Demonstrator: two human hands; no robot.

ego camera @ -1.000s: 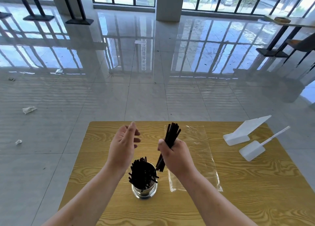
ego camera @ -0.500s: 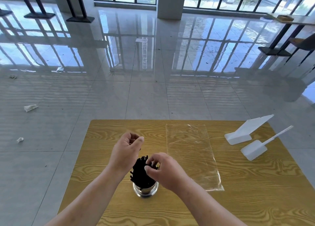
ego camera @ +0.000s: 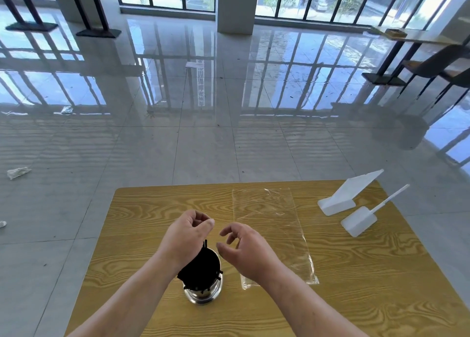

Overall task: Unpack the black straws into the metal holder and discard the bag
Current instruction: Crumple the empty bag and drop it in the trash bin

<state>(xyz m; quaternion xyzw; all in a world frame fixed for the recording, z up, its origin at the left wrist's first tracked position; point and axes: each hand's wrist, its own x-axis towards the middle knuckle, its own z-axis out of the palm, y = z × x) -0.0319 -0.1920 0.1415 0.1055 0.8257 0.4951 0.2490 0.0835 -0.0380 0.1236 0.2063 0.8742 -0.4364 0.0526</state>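
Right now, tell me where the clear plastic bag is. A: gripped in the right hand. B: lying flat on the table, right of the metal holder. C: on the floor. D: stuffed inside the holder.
B: the clear bag lies flat on the wooden table, right of the metal holder.

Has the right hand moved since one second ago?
Yes. The right hand has left the straws in the metal holder and drawn away to its right, toward the bag.
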